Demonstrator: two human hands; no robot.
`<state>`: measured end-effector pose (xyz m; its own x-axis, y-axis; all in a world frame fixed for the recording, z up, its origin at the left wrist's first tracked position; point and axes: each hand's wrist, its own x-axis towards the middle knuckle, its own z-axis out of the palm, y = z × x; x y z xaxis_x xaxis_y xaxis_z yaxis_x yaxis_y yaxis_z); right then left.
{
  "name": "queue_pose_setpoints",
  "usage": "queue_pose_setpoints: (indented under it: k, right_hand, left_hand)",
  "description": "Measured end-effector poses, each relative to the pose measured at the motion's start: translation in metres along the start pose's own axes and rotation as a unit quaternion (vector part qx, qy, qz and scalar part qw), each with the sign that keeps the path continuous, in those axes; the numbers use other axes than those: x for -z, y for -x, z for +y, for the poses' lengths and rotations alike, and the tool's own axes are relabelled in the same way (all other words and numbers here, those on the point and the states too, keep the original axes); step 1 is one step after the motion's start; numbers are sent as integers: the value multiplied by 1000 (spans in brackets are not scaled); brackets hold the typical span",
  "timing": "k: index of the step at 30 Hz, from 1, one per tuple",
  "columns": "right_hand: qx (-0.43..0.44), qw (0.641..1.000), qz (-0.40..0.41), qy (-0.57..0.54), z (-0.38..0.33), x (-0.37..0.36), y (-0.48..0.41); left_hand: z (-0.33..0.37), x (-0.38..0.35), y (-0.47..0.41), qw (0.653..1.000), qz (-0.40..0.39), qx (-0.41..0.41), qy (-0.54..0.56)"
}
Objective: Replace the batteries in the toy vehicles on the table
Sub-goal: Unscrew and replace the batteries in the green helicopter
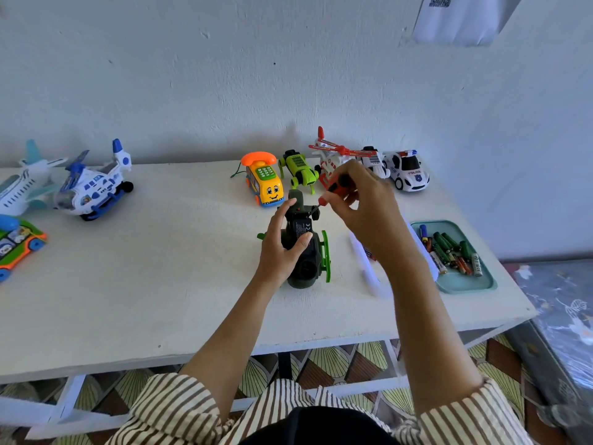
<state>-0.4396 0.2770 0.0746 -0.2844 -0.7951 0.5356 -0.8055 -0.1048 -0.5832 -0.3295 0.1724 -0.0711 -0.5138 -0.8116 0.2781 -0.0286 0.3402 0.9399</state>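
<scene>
A dark green toy helicopter (306, 252) lies belly-up in the middle of the white table (160, 284), its black battery cover facing me. My left hand (282, 242) grips its body from the left side. My right hand (359, 203) holds a red-and-black screwdriver (337, 186), whose tip touches the far end of the toy's underside. A teal tray (465, 281) at the right holds several loose batteries (449, 248).
Along the back stand a yellow phone bus (264, 181), a lime green robot dog (300, 173), a red-white helicopter (333, 155) and a police car (407, 170). At the left are a blue-white helicopter (93, 184), a plane (22, 184) and a green-orange toy (17, 242). A white packet (369, 268) lies under my right forearm.
</scene>
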Motion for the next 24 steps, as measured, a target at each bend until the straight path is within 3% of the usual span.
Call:
queue_pose_setpoints:
  k: [3,7,10,13,15,19,24]
  right_hand:
    - [-38,981,-86,171,-21,11,-7]
    - [-128,920,-73,364,-33,5,-10]
    - [-143,912,-112,368,-32,-1,-6]
    - [-67,938,-137,312,-30,0,-1]
    - [-41,936,-163,310,-29,5,-4]
    - [-89,918,-158,353,-28,10,-11]
    - [-87,899,-150,401,-27,8,-12]
  left_hand:
    - [-1,-2,-1,1000,2,-7,-6]
    - [2,-3,0,1000,1,-25,1]
    - [3,-4,-1,1000,3,-30,-5]
    - [1,-3,0,1000,3,-30,-1]
    - [1,-4,0,999,-3,-39,-16]
    - [3,-5,-1,998,0,-50,-25]
    - [2,-5,0,998,6,-59,-28]
